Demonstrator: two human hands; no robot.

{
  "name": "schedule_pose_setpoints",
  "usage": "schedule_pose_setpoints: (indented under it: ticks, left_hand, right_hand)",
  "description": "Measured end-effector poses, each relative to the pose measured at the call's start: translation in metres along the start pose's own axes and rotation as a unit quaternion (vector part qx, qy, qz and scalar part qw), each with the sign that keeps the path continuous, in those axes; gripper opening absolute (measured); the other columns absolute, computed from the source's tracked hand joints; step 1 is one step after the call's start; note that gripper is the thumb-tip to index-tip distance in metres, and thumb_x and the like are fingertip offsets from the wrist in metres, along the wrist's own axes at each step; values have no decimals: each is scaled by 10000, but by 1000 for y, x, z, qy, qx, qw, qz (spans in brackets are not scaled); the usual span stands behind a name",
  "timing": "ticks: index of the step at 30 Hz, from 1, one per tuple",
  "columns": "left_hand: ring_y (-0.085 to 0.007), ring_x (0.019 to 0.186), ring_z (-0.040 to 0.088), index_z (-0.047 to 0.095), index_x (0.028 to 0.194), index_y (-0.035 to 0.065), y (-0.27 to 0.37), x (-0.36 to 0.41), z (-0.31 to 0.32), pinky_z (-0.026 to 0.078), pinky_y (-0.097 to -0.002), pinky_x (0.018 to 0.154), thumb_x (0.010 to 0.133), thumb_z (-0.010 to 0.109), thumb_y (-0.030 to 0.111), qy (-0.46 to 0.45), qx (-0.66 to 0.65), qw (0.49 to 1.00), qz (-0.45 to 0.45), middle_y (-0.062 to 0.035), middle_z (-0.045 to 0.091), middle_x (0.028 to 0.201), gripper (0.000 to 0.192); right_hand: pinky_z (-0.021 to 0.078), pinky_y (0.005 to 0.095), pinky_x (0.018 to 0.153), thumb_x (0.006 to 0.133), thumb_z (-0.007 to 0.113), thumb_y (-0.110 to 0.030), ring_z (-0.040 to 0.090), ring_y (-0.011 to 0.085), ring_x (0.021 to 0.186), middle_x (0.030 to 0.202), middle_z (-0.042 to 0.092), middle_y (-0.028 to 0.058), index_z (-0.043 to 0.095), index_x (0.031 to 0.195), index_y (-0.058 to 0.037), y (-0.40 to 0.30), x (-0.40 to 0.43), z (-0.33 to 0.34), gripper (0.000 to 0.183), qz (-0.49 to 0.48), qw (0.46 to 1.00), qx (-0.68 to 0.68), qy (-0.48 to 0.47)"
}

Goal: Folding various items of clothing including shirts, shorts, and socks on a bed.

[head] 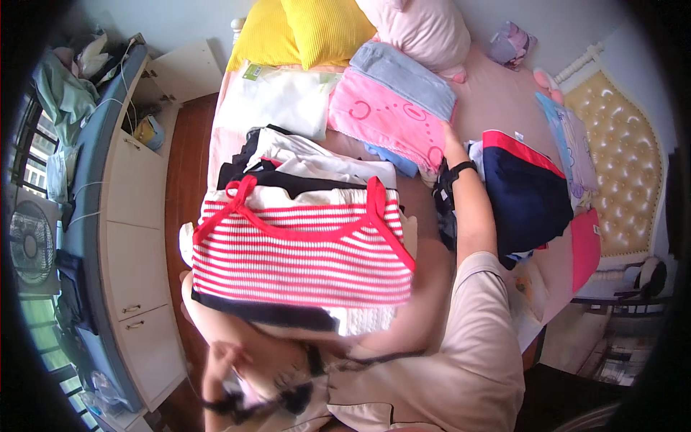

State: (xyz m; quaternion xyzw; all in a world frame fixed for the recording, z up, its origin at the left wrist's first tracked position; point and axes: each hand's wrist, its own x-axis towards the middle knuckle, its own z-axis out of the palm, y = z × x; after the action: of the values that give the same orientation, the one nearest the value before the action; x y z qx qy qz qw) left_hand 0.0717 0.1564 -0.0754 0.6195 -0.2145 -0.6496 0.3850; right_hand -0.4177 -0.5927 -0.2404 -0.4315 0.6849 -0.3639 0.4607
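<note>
My right hand (452, 144) reaches forward to the right edge of a folded pink towel (386, 110) with a printed pattern. A folded grey-blue towel (405, 75) lies at the far part of that pile. The fingers are partly hidden, so I cannot tell whether they grip the pink cloth. My left hand (229, 359), blurred, is low beside my bent leg; its grasp is unclear. In front of me, a red-and-white striped strappy top (302, 259) lies folded on a stack of clothes. Behind it are folded white garments (318, 162) and black ones.
Dark navy clothing with a red band (526, 194) is heaped to the right. A white packet (275, 100), yellow cushions (302, 35) and a pink plush pillow (426, 38) lie at the back. White cabinets (135, 264) line the left; a tufted headboard (618, 167) stands right.
</note>
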Motion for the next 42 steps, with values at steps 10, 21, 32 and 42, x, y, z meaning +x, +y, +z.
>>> schedule_pose_setpoints:
  ticks: [10,21,32,42]
  left_hand:
    - [-169,343,521,597,627,-94,32,-9,18,407,-230,339,899,462,173,59,-24,997,-53,-140,619,581,404]
    - [-172,325,509,592,596,-91,28,-14,22,391,-236,326,896,473,191,85,-8,996,-39,-135,578,498,428]
    - [-162,429,573,611,722,-56,3,-21,9,476,-265,380,883,504,313,55,13,998,5,-147,643,661,416]
    - [-149,418,556,626,697,-41,32,-18,22,456,-239,398,913,467,293,11,57,998,31,-94,592,539,428]
  right_hand:
    - [370,369,938,797,467,-512,488,343,1121,1165,536,246,513,1158,65,-32,-23,39,682,-227,963,-90,112]
    - [450,361,824,793,551,-358,572,287,955,1109,571,193,490,1162,57,-55,-39,76,558,-59,995,76,-9]
    - [429,409,863,774,497,-293,560,375,998,980,595,269,580,1013,33,-176,-140,98,413,-220,956,-109,159]
    - [404,309,897,739,553,-256,542,258,1066,1104,577,214,554,1065,99,-297,-238,55,482,-227,952,66,197]
